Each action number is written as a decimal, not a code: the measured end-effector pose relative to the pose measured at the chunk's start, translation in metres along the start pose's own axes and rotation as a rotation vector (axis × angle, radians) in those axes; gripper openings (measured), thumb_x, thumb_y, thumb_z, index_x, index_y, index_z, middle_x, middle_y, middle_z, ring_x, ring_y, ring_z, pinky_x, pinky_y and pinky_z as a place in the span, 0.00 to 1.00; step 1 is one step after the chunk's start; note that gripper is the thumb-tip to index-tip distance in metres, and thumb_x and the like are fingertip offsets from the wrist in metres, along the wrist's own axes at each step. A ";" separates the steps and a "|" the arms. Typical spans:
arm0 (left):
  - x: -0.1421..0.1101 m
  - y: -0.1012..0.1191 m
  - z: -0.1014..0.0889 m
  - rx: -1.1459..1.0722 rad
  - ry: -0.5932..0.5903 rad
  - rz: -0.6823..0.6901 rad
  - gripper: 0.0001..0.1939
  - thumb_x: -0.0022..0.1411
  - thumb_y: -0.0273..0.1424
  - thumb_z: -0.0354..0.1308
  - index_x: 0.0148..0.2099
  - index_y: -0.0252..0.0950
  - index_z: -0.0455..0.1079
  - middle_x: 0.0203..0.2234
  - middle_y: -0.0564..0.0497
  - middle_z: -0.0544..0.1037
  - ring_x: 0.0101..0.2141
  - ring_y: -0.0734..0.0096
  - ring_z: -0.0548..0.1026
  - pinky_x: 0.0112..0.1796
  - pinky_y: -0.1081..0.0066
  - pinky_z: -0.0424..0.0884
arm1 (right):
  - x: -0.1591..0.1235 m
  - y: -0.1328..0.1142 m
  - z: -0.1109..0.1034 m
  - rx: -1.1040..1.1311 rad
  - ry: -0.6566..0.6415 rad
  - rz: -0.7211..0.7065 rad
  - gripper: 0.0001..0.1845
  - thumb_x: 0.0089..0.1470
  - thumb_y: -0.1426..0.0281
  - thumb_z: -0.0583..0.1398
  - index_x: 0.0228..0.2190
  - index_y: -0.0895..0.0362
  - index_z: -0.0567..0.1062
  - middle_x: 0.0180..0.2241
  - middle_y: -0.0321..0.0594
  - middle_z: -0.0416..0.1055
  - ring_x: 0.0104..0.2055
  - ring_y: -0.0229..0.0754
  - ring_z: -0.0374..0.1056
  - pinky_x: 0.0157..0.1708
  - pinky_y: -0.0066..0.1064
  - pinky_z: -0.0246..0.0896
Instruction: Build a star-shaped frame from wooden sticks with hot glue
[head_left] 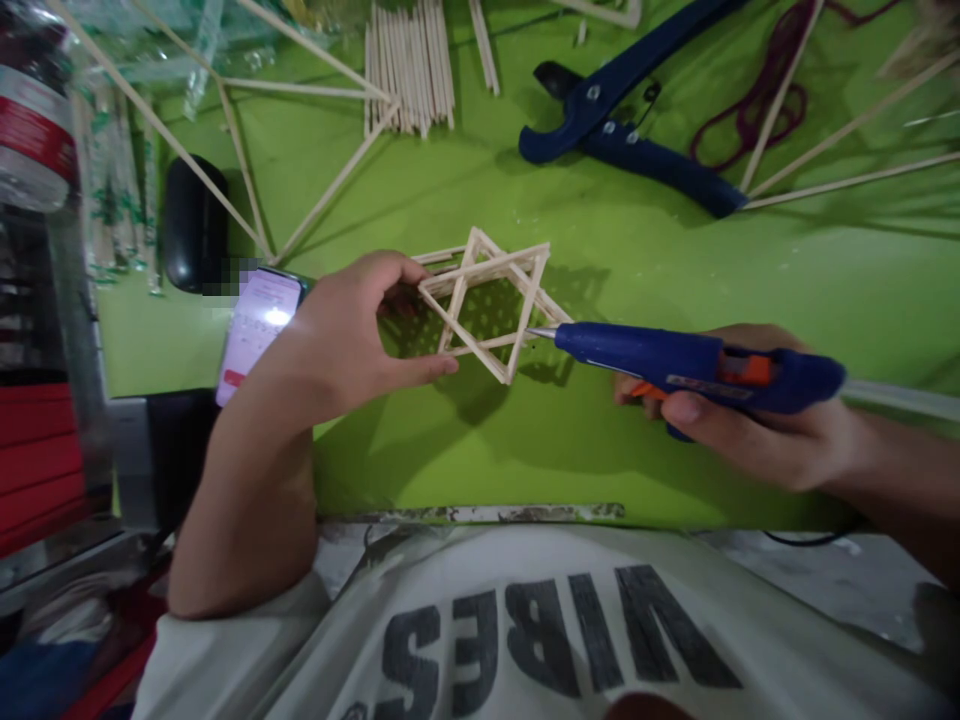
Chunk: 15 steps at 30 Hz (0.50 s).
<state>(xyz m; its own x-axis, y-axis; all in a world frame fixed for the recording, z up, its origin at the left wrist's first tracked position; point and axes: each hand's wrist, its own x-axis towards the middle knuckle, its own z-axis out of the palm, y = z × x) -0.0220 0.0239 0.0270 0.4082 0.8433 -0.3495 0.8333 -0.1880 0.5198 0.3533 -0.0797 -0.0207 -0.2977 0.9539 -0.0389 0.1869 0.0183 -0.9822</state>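
My left hand [352, 325] grips the left side of a six-pointed star frame [487, 342] built from thin wooden sticks, its thumb and fingers around the left points. In my right hand [772, 430] is a blue glue gun [645, 355] with an orange trigger, its metal nozzle pointing left. The nozzle tip is at the star's lower right side; whether it touches the sticks I cannot tell. Part of the star is stacked in layers, and several stick ends show behind my left fingers.
Blue pipe cutters [630, 140] lie at the back right near dark red cord [780, 110]. A bundle of sticks [411, 65] lies at the back. Larger stick frames [330, 185] stand at left and right. A lit phone [259, 325], black case [196, 225] and bottle [34, 130] are leftward.
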 end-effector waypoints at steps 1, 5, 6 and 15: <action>0.000 0.000 0.000 -0.003 0.000 0.001 0.42 0.58 0.62 0.79 0.64 0.43 0.78 0.55 0.46 0.87 0.54 0.42 0.85 0.54 0.47 0.83 | 0.000 0.002 -0.003 -0.018 -0.036 -0.039 0.11 0.63 0.60 0.81 0.38 0.54 0.92 0.31 0.45 0.89 0.24 0.46 0.83 0.22 0.29 0.75; -0.001 0.005 -0.002 0.004 -0.013 -0.012 0.40 0.61 0.58 0.80 0.65 0.40 0.78 0.55 0.43 0.86 0.54 0.43 0.85 0.55 0.47 0.84 | -0.007 0.014 -0.010 -0.040 -0.006 -0.112 0.08 0.72 0.63 0.74 0.48 0.51 0.94 0.39 0.46 0.92 0.29 0.46 0.85 0.30 0.32 0.82; -0.001 0.007 -0.002 0.009 -0.015 -0.016 0.40 0.62 0.57 0.80 0.66 0.39 0.78 0.55 0.43 0.86 0.54 0.43 0.85 0.55 0.46 0.83 | -0.009 0.016 -0.009 -0.015 0.011 -0.116 0.09 0.73 0.62 0.73 0.49 0.51 0.94 0.41 0.47 0.92 0.31 0.47 0.86 0.31 0.34 0.83; -0.001 0.006 0.003 -0.008 0.017 0.006 0.40 0.60 0.60 0.80 0.62 0.42 0.77 0.52 0.46 0.86 0.50 0.47 0.84 0.52 0.49 0.83 | 0.001 -0.012 0.013 0.231 0.485 0.058 0.36 0.53 0.31 0.79 0.31 0.53 0.93 0.35 0.51 0.88 0.27 0.51 0.76 0.25 0.47 0.68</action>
<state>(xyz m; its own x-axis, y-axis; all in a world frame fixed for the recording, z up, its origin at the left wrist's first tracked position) -0.0164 0.0203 0.0286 0.4071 0.8506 -0.3327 0.8276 -0.1894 0.5284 0.3384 -0.0828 -0.0114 0.1841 0.9811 -0.0589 -0.0366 -0.0531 -0.9979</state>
